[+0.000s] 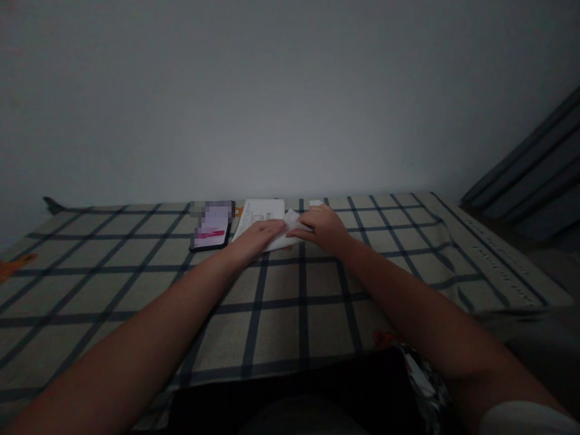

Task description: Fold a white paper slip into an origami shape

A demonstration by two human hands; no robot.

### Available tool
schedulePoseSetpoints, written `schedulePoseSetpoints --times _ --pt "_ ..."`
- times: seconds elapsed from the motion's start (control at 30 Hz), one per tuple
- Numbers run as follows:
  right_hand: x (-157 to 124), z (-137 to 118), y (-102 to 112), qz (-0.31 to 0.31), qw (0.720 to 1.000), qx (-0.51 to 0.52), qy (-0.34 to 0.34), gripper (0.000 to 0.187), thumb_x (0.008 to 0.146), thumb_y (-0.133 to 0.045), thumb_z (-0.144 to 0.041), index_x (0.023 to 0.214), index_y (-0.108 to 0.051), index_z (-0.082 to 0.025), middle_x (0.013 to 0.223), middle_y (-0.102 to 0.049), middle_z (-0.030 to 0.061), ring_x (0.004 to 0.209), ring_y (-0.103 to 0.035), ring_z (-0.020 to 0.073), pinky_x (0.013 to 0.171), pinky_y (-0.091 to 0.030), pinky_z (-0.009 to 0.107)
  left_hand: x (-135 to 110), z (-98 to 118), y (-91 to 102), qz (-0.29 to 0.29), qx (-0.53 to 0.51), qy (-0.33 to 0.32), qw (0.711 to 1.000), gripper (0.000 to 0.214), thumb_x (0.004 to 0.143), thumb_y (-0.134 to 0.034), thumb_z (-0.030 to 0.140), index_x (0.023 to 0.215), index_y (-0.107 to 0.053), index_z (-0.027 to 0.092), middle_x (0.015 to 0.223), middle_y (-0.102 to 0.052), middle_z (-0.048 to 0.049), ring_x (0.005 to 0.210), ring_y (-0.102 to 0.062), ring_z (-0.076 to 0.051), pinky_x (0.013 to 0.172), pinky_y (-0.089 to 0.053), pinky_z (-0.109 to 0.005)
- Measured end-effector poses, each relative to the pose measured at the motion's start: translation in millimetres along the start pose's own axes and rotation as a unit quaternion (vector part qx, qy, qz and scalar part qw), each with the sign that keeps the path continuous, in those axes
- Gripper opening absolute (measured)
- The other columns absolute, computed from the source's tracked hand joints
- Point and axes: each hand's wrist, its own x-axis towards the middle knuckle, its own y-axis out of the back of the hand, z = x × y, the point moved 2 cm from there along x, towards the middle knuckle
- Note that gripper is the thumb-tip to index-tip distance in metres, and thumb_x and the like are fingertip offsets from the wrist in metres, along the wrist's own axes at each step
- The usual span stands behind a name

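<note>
A white printed sheet or booklet [264, 209] lies toward the far edge of the table. My left hand [257, 234] rests over its near part with the fingers stretched out, pointing right. Between my two hands is a thin, creased piece of white paper [291, 221]; whether it joins the printed one I cannot tell. My right hand [325, 228] has thumb and fingers closed on the creased paper. A small white bit [316, 203] shows just behind my right hand, and the hand hides how it connects.
A phone [212, 225] with its screen lit lies left of the papers. Under everything is a checked tablecloth [281, 314], reaching back to a plain wall [290, 103]. A dark curtain [534, 163] hangs at the right. Something dark [53, 205] lies at the far left corner.
</note>
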Motion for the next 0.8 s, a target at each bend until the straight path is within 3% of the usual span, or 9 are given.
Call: schedulePoseSetpoints --times 0.13,0.23,0.4,0.6,0.8 --pt "1 1 -1 0.005 0.999 0.017 -0.038 0.058 0.091 -0.047 -0.070 0.072 -0.062 -0.017 0.070 -0.061 0.0029 0.071 -0.049 0.0170 0.072 -0.029 0.032 -1 3 -4.0 -0.076 0.011 -0.011 0.997 0.042 0.077 -0.074 0.049 0.103 -0.075 0.016 0.094 -0.075 -0.0059 0.085 -0.067 -0.022 0.081 -0.051 -0.033" --pt "2 0 1 0.037 0.996 0.057 -0.062 0.053 0.091 -0.052 -0.067 0.078 -0.064 -0.017 0.071 -0.060 0.0023 0.070 -0.050 0.0166 0.072 -0.032 0.031 -1 4 -5.3 -0.066 -0.004 -0.008 0.998 0.039 0.080 -0.071 0.047 0.103 -0.075 0.015 0.096 -0.076 -0.0060 0.086 -0.068 -0.022 0.081 -0.053 -0.033" --pt "2 -2 6 0.121 0.980 0.145 -0.060 0.039 0.093 -0.059 -0.051 0.109 -0.067 -0.016 0.094 -0.066 0.0076 0.088 -0.058 0.0192 0.083 -0.042 0.033 1 0 -5.5 -0.039 -0.039 -0.003 0.998 0.032 0.078 -0.073 0.046 0.093 -0.077 0.018 0.095 -0.077 -0.0065 0.087 -0.069 -0.023 0.080 -0.055 -0.033" --pt "2 2 1 0.087 0.971 0.214 -0.068 0.025 0.096 -0.055 -0.036 0.090 -0.069 -0.017 0.085 -0.069 0.0055 0.082 -0.060 0.0173 0.079 -0.045 0.033 1 -8 -7.3 -0.066 -0.062 0.021 0.996 0.035 0.081 -0.072 0.049 0.094 -0.076 0.016 0.093 -0.077 -0.0081 0.080 -0.069 -0.021 0.076 -0.053 -0.032" --pt "3 1 2 0.080 0.968 0.217 -0.095 0.026 0.095 -0.056 -0.037 0.086 -0.070 -0.017 0.082 -0.069 0.0043 0.078 -0.059 0.0159 0.074 -0.043 0.031 -3 -5 -12.8 -0.074 -0.127 0.049 0.988 0.040 0.082 -0.069 0.055 0.091 -0.077 0.017 0.087 -0.076 -0.0086 0.077 -0.069 -0.021 0.075 -0.054 -0.032"
